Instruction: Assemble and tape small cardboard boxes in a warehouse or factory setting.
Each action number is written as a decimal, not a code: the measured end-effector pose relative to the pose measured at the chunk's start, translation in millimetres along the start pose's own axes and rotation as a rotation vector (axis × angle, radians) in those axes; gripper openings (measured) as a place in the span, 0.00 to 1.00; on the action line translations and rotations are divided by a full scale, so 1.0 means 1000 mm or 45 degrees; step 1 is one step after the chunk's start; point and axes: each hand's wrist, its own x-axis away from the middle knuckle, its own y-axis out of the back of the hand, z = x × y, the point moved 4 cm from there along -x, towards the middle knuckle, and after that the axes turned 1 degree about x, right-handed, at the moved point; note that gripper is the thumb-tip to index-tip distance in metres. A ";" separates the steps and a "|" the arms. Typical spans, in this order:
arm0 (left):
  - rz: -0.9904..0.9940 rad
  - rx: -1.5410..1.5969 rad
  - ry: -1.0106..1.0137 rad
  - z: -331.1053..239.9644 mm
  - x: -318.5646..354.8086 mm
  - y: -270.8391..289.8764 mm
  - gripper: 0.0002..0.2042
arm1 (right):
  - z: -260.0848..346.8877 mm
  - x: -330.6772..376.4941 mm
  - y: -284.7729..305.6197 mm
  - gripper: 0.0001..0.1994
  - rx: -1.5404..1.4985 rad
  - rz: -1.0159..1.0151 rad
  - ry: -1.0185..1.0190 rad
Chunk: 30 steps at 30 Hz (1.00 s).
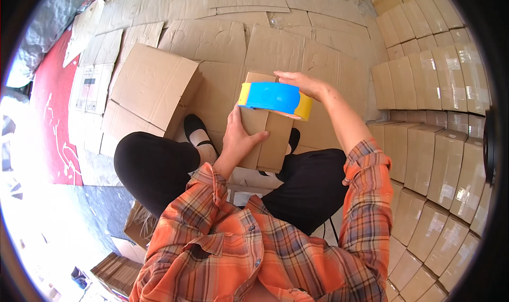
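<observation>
A small closed cardboard box stands between my knees. My left hand grips its left side, thumb stretched over the top and fingers along the edge. Over the far part of the box is a blue and yellow packing tape dispenser. My right hand holds it from the far right side, fingers reaching along its far edge. The dispenser hides part of that grip and the box surface under it.
A larger cardboard box stands left of my feet. Stacked cartons form a wall on the right. Flattened cardboard covers the floor, with a red sheet at the left. Folded cardboard is piled at the lower left.
</observation>
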 end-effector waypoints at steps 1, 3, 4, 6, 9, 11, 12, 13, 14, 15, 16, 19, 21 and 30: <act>-0.031 0.000 -0.025 0.002 0.001 0.002 0.52 | 0.004 0.000 -0.002 0.27 0.083 0.045 0.004; -0.064 -0.002 -0.048 0.007 0.003 0.006 0.52 | 0.011 0.004 -0.007 0.27 0.255 0.017 0.062; -0.057 0.009 -0.049 0.007 0.004 0.006 0.52 | 0.011 0.007 -0.007 0.27 0.427 -0.023 0.111; -0.045 0.020 -0.053 0.006 0.004 0.005 0.52 | 0.009 0.011 -0.007 0.27 0.398 -0.028 0.125; -0.024 0.037 -0.047 0.006 0.005 0.003 0.52 | 0.005 0.015 -0.005 0.29 0.396 -0.032 0.136; -0.036 0.069 -0.095 0.005 0.005 0.004 0.52 | 0.006 0.014 -0.004 0.29 0.421 -0.033 0.138; -0.035 0.068 -0.096 0.006 0.005 0.004 0.52 | 0.006 0.014 -0.004 0.28 0.344 -0.029 0.148; -0.033 0.072 -0.085 0.006 0.005 0.003 0.52 | 0.005 0.014 -0.004 0.28 0.267 -0.023 0.154; -0.031 0.075 -0.073 0.007 0.005 0.002 0.51 | 0.005 0.015 -0.004 0.28 0.265 -0.023 0.150; -0.026 0.075 -0.071 0.007 0.005 0.002 0.51 | 0.004 0.015 -0.003 0.27 0.223 -0.016 0.142; -0.029 0.090 -0.086 0.007 0.005 0.004 0.51 | 0.008 0.016 -0.005 0.27 0.180 -0.003 0.138; -0.042 0.091 -0.095 0.008 0.005 0.005 0.51 | 0.016 0.020 -0.009 0.27 0.305 -0.059 0.133; -0.047 0.080 -0.094 0.008 0.005 0.003 0.51 | 0.009 0.016 -0.007 0.27 0.312 -0.059 0.165; -0.086 0.028 0.059 -0.001 -0.005 -0.001 0.48 | 0.006 0.006 -0.008 0.24 0.258 -0.081 0.115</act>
